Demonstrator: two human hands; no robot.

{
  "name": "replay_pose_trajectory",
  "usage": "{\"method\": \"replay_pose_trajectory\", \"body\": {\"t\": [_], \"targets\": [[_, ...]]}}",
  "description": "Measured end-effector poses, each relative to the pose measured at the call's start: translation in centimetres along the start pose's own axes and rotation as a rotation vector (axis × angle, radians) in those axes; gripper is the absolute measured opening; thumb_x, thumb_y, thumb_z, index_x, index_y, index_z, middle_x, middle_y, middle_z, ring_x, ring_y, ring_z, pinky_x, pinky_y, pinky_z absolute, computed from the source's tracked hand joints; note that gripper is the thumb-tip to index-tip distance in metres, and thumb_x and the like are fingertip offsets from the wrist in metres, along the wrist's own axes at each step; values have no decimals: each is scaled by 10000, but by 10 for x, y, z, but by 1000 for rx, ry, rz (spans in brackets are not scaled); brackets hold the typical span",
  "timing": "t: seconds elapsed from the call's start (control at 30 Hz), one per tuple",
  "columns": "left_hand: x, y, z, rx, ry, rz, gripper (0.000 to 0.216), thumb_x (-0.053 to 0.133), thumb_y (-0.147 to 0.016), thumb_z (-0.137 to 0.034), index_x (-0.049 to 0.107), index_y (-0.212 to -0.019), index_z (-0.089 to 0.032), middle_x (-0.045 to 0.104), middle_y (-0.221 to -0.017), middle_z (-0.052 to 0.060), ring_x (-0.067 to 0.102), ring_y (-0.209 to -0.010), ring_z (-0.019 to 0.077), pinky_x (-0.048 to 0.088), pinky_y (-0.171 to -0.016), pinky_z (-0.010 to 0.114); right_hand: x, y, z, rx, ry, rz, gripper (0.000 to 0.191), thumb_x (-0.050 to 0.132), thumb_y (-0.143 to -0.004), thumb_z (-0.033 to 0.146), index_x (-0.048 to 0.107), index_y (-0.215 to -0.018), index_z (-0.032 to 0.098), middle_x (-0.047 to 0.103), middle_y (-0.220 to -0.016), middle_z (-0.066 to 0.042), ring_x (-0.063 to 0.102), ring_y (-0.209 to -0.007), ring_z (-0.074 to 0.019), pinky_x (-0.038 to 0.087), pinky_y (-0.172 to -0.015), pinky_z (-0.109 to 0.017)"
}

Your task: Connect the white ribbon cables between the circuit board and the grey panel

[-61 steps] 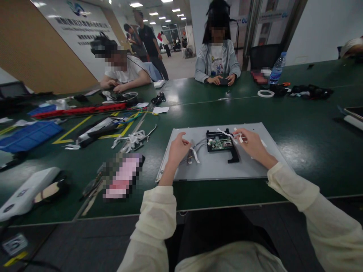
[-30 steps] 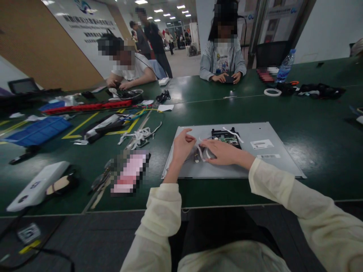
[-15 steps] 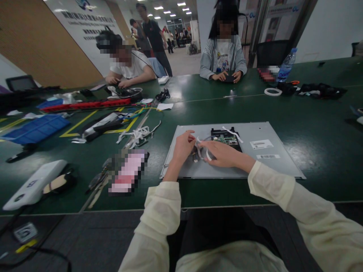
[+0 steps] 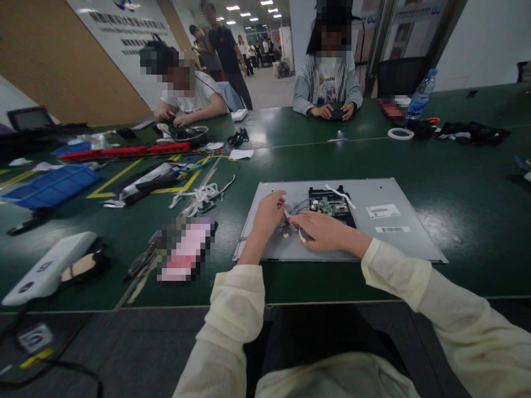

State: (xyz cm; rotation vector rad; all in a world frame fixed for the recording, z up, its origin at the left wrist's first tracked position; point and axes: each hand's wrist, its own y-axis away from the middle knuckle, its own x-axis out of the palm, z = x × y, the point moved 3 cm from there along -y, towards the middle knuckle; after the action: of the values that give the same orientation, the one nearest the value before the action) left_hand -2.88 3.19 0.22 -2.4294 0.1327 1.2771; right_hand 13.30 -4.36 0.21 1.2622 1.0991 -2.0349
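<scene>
Left hand (image 4: 269,215) at frame centre pinched shut on white strip (image 4: 287,213), strip largely hidden, right hand (image 4: 326,232) laid beside it on grey panel (image 4: 398,246), its grip cannot be told, circuit board (image 4: 331,205) just above.

Green table (image 4: 456,171) bears grey panel (image 4: 415,240), water bottle (image 4: 418,99), blue tray (image 4: 50,187).

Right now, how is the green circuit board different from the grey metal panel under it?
The green circuit board is bumpy with parts; the flat grey metal panel is smooth, bearing two white labels. The board is small; the panel is far wider. Both lie flat on the dark green table.
</scene>
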Motion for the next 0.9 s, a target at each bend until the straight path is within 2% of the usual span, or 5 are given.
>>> {"method": "replay_pose_trajectory", "body": {"t": [0.17, 0.33, 0.43, 0.73, 0.9], "targets": [[-10, 5, -9, 131, -161, -84, 418, 508, -761, -55, 585, -1154, -177, 583, -1140, 94, 569, -1064, 205, 445, -960, 339, 0, -2, 2, -6, -4, 6, 408, 496, -870, 254, 481, -1246, 97, 581, -1201, -179, 527, -1151, -271, 424, -986, -437], [-14, 13, -9, 130, -90, 85, 302, 521, -754, -98, 626, -1018, -199, 608, -895, 34, 594, -827, 171, 485, -803, 295, 4, -1, 0, -15, 14, -10, 412, 501, -878, 274, 470, -1255, 111, 576, -1213, -172, 521, -1158, -273, 417, -995, -448], [-12, 16, -5, 140, -53, 178, 294, 507, -734, -91, 638, -976, -193, 618, -869, 29, 595, -794, 162, 479, -778, 276, 8, 1, -2, -24, 34, -17, 399, 488, -884, 269, 478, -1246, 103, 570, -1226, -182, 520, -1162, -274, 406, -1009, -449], [-5, 13, 4, 161, 3, 166, 159, 554, -781, -191, 583, -937, -180, 592, -851, 15, 574, -790, 160, 453, -730, 272, 6, 1, 5, -46, 94, -9, 382, 455, -895, 224, 483, -1232, 46, 567, -1214, -201, 513, -1158, -259, 382, -1027, -423], [-2, 13, 6, 205, -56, 158, 122, 562, -826, -247, 544, -927, -182, 572, -853, 24, 554, -810, 175, 442, -745, 288, 3, 6, 15, -50, 116, 54, 336, 455, -880, 172, 495, -1198, 72, 602, -1108, -170, 563, -1061, -238, 431, -946, -389]]}}
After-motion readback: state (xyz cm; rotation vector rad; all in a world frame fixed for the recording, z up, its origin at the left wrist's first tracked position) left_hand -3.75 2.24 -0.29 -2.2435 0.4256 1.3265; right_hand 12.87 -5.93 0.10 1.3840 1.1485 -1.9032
